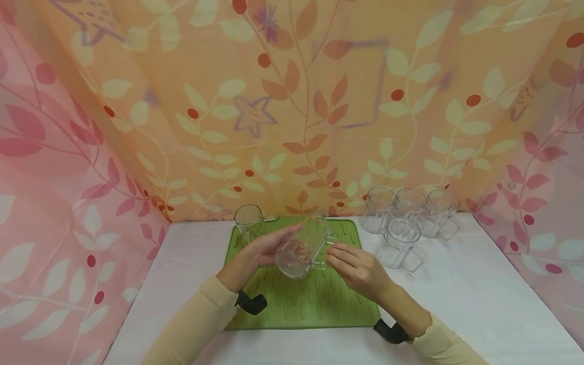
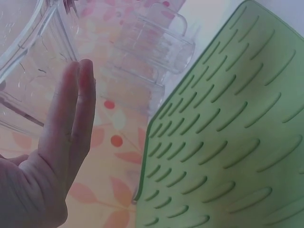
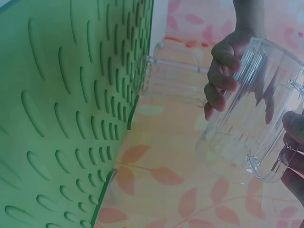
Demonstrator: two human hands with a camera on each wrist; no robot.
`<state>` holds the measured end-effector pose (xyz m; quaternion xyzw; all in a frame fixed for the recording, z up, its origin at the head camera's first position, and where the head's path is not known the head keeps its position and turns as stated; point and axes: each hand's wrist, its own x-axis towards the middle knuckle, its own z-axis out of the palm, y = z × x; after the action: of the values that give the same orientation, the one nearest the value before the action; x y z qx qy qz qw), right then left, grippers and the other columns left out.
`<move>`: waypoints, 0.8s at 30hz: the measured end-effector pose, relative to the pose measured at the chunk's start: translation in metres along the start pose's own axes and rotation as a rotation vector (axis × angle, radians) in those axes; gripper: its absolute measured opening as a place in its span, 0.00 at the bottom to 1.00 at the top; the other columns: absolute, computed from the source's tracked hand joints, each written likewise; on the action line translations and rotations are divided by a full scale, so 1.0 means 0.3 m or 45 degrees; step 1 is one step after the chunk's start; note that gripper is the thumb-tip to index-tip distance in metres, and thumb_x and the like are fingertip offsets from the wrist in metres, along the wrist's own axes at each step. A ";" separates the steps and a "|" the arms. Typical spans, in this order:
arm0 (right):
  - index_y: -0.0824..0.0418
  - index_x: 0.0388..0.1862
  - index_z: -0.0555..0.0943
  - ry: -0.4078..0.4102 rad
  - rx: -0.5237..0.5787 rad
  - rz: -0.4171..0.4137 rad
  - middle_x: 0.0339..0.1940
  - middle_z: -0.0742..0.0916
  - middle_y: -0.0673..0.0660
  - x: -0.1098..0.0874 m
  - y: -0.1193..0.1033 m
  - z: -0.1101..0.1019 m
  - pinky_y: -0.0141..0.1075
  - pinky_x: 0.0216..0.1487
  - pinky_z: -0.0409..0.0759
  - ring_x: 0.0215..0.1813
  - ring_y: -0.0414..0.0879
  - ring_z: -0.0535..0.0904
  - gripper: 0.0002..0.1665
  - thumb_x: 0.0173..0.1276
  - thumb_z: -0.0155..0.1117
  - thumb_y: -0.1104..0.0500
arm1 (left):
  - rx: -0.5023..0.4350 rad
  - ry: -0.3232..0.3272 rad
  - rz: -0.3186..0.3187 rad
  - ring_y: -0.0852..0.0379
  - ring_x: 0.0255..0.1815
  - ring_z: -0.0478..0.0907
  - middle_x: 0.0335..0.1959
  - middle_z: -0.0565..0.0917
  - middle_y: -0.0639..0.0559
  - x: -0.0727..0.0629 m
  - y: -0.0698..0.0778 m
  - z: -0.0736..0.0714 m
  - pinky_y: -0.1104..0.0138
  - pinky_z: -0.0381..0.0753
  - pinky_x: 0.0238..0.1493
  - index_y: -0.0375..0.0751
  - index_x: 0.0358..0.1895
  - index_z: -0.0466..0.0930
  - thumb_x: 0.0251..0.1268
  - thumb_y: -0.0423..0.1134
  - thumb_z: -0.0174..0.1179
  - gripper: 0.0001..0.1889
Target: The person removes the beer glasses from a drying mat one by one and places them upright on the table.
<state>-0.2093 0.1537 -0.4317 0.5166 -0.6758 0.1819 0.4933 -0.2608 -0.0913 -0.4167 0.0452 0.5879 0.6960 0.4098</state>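
A clear glass mug (image 1: 298, 253) is held tilted above the green ridged mat (image 1: 315, 306), its round base facing down toward me. My left hand (image 1: 268, 247) grips the mug's body from the left; in the right wrist view the fingers of the left hand (image 3: 222, 71) lie around its side. My right hand (image 1: 362, 268) pinches the handle on the other side, and the right wrist view shows its thumb and fingers at the handle (image 3: 270, 173). Another clear mug (image 1: 248, 217) stands upright at the mat's back left corner, partly behind my left hand.
Several clear glass mugs (image 1: 396, 203) stand grouped on the white table (image 1: 461, 299) right of the mat, the nearest mug (image 1: 400, 246) with its handle turned right. Flower-patterned fabric (image 1: 305, 111) walls the table at the back and on both sides.
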 end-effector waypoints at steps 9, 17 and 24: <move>0.62 0.37 0.87 -0.060 0.016 0.019 0.38 0.90 0.58 0.003 -0.004 -0.006 0.39 0.41 0.87 0.41 0.51 0.87 0.15 0.76 0.54 0.59 | 0.054 -0.003 0.029 0.56 0.39 0.84 0.41 0.82 0.48 -0.017 -0.001 0.000 0.65 0.86 0.42 0.25 0.60 0.63 0.74 0.61 0.41 0.36; 0.59 0.40 0.86 -0.085 0.185 0.130 0.42 0.89 0.57 0.003 -0.010 -0.007 0.38 0.45 0.86 0.44 0.52 0.85 0.11 0.68 0.65 0.53 | 0.065 0.031 0.088 0.61 0.35 0.85 0.33 0.86 0.56 -0.027 -0.019 -0.005 0.66 0.85 0.41 0.35 0.46 0.75 0.72 0.61 0.46 0.28; 0.60 0.41 0.86 -0.054 0.304 0.229 0.42 0.89 0.57 -0.004 -0.008 -0.006 0.36 0.51 0.83 0.46 0.51 0.84 0.13 0.66 0.67 0.52 | 0.128 0.146 0.148 0.57 0.39 0.86 0.54 0.83 0.35 -0.028 -0.037 -0.010 0.56 0.82 0.56 0.28 0.65 0.65 0.74 0.57 0.45 0.33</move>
<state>-0.2064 0.1547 -0.4326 0.5127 -0.7032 0.2933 0.3957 -0.2510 -0.0991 -0.4235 0.0598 0.6411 0.6896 0.3314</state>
